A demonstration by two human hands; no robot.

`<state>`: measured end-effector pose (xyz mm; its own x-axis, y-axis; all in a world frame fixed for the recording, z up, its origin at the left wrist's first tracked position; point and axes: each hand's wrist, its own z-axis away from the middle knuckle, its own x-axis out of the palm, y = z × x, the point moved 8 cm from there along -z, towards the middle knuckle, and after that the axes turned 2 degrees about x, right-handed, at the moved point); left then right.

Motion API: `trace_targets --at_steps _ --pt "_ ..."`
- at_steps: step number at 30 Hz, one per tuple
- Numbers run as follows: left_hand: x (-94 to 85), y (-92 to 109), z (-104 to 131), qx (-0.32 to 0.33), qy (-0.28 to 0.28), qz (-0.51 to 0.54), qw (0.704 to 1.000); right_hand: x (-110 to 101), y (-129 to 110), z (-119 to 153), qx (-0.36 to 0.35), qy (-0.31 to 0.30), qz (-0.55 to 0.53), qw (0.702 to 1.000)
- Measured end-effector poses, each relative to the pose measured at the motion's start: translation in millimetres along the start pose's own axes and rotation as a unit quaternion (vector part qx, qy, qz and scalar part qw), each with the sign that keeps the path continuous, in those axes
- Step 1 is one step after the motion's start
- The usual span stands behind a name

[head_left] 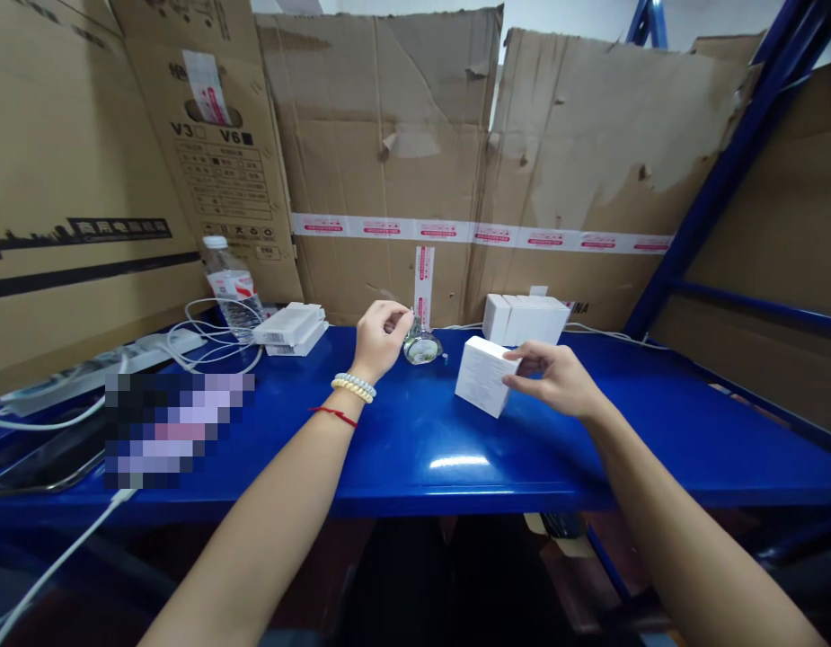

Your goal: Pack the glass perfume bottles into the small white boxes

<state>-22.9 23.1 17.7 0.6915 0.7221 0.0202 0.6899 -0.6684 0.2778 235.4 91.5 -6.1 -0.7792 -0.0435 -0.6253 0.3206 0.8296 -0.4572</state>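
My left hand (381, 337) pinches the top end of a small shiny object with a rounded, pale-faced body (423, 349), which hangs or rests just right of my fingers near the back of the blue table. To its right, a white square box (482, 377) with fine print stands slightly tilted on the table. The thumb and fingers of my right hand (550, 377) grip the box at its right edge. The tips of my left fingers are partly hidden.
Several white boxes (526, 319) stand at the back right, and more white boxes (291, 329) lie at the back left. Beside them are a water bottle (233, 288), white cables, a power strip (84, 370) and a phone (44, 449). Cardboard (388, 162) lines the back of the blue table (388, 458).
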Motion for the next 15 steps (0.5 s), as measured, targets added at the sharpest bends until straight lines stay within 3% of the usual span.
trace_targets --at_steps 4,7,10,15 --pt "0.9 -6.9 1.8 0.0 -0.005 -0.052 0.999 -17.8 1.9 19.0 0.023 0.082 0.09 0.992" --pt "10.4 -5.1 6.2 0.008 -0.042 -0.066 0.997 -13.2 -0.3 24.6 0.021 0.064 0.148 0.987" --pt "16.9 -4.0 9.9 0.011 -0.067 -0.074 0.995 -3.5 -6.7 27.9 -0.031 0.049 0.242 0.968" --pt "21.3 -6.3 13.0 0.015 -0.086 -0.098 0.991 8.6 -14.9 34.5 -0.145 0.092 0.361 0.917"
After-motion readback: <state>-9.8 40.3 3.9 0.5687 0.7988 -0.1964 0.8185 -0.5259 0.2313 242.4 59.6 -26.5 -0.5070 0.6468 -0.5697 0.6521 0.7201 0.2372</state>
